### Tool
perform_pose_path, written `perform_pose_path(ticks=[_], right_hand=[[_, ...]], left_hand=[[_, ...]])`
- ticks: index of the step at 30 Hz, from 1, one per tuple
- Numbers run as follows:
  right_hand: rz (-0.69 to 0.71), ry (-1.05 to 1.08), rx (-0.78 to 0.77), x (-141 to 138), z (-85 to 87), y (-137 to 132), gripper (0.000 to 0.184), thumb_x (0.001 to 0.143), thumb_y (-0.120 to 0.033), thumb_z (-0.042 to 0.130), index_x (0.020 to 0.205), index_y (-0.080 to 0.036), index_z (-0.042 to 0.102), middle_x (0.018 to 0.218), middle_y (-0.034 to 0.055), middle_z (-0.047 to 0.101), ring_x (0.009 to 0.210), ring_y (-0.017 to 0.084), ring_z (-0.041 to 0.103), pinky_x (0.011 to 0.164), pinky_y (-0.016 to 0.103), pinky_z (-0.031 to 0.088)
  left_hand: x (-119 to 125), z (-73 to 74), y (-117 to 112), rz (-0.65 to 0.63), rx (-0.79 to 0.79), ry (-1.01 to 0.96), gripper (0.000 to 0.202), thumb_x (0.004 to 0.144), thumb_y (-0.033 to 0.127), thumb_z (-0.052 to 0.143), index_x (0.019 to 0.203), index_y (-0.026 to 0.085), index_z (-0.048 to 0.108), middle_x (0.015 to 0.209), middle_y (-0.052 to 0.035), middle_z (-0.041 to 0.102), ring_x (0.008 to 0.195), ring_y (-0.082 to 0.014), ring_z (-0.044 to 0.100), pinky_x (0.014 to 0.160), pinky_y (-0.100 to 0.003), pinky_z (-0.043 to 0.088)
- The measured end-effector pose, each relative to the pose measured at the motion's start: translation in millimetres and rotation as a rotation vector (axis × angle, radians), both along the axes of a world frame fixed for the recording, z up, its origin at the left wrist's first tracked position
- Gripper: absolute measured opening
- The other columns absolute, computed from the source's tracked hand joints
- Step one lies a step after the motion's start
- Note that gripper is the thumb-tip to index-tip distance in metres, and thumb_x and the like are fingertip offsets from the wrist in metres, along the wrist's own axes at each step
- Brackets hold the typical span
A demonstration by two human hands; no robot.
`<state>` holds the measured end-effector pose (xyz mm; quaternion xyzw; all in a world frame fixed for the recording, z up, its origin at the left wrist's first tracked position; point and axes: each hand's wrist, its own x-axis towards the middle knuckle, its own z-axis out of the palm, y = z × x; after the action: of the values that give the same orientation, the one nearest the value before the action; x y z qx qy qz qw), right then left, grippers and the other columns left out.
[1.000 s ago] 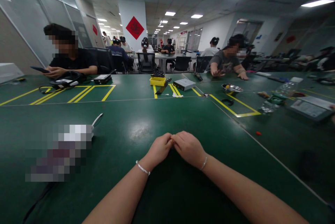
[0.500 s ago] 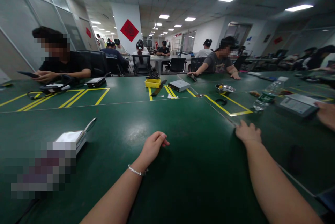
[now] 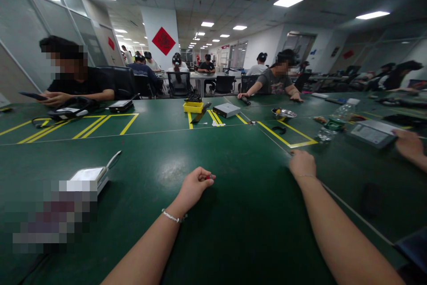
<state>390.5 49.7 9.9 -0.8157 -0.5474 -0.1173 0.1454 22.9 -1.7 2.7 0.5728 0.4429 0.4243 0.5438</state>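
Observation:
My left hand (image 3: 195, 185), with a silvery bracelet (image 3: 171, 216) at the wrist, is held above the middle of the green table (image 3: 233, 214). Its thumb and fingers pinch a small red thing (image 3: 210, 177), too small to name. Further right, beside the table seam, is my right hand (image 3: 303, 163). Its fingers are curled in, and I cannot make out whether anything is in them. A thin bracelet shows on that wrist too.
On the left lies a pale device with a cable (image 3: 90, 174), partly blurred. Ahead are a yellow tray (image 3: 193, 107), a grey box (image 3: 227, 110), a metal bowl (image 3: 284, 114) and a water bottle (image 3: 336, 120). Another person's hand (image 3: 410, 146) touches a grey box (image 3: 373, 133) at right.
My right hand has moved slightly left and turned, its spread fingers now curled in. My left hand has barely moved, but the red thing now shows at its fingertips.

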Motion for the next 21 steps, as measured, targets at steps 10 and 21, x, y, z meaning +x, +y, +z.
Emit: perform_pose_path(ticks=[10, 21], right_hand=[[0.526, 0.953, -0.012, -171.9, -2.1, -7.7, 0.014, 0.071, -0.023, 0.048, 0.075, -0.015, 0.058, 0.068, 0.0038, 0.054, 0.059, 0.011, 0.050, 0.059, 0.027, 0.040], [0.604, 1.975, -0.249, -233.5, -6.3, -31.9, 0.028, 0.065, -0.042, 0.057, 0.072, -0.016, 0.049, 0.046, -0.0071, 0.043, 0.035, 0.002, 0.035, 0.034, 0.015, 0.021]], left_hand=[[-3.0, -2.2, 1.8, 0.030, 0.040, -0.052, 0.020, 0.062, 0.010, 0.055, 0.070, 0.018, 0.038, 0.078, -0.0018, 0.063, 0.071, -0.0103, 0.057, 0.061, -0.021, 0.041], [-4.1, 0.9, 1.7, 0.108, 0.052, 0.042, 0.019, 0.077, 0.033, 0.039, 0.081, 0.017, 0.048, 0.083, -0.0036, 0.061, 0.073, -0.0132, 0.057, 0.056, -0.023, 0.042]])
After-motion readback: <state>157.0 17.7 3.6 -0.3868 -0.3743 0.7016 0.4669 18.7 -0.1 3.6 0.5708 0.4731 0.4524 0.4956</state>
